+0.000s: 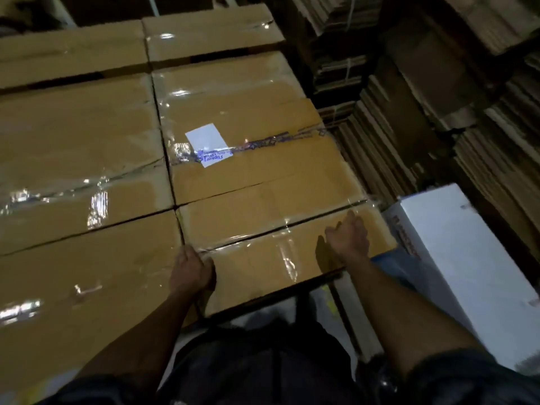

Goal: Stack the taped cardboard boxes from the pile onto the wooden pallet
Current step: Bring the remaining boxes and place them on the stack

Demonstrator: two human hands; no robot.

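Holding the near box (271,264) at two spots, the person is leaning over a flat layer of brown taped boxes. This box is lying right in front of the person, at the near right corner of the layer, touching the boxes beside and behind it. Its long side is running left to right, across the body. The left hand (190,270) is curling its fingers into the crack at the box's left edge. The right hand (347,235) is pressing on the top near the right end, fingers bent; I cannot tell if it is gripping the edge. Both hands are about equally near. I am counting six box tops in view. One white box (455,258) is sitting just right of it. Flat cardboard sheets (423,127) are piling up behind. No pallet is showing.
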